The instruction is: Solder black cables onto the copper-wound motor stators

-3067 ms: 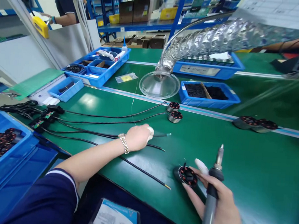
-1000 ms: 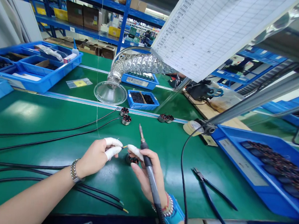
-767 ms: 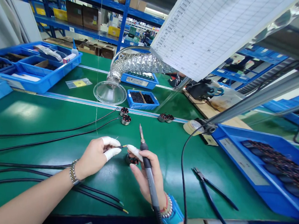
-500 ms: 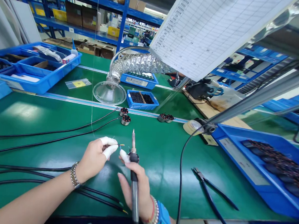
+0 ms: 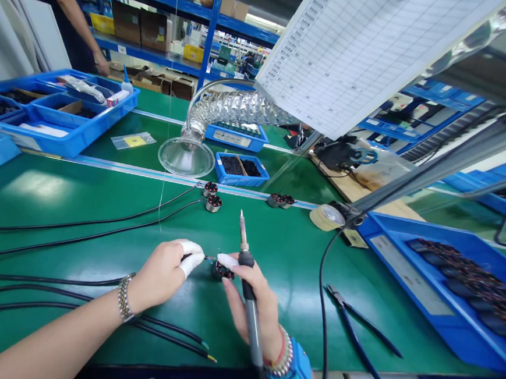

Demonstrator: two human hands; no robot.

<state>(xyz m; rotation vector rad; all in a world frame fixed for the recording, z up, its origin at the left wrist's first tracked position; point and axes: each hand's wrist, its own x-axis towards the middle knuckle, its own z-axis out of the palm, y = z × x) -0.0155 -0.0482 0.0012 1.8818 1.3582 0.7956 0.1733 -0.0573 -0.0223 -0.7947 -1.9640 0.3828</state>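
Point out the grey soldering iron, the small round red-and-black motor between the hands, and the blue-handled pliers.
Grey soldering iron (image 5: 249,315): head view, on its grip.
Small round red-and-black motor (image 5: 223,272): head view, on its wound top.
Blue-handled pliers (image 5: 357,339): head view, on one handle.

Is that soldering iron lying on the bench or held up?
Held up: the right hand grips the soldering iron, its tip pointing upward above the green bench.

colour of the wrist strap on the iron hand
The right wrist strap is bright blue, best seen in the head view.
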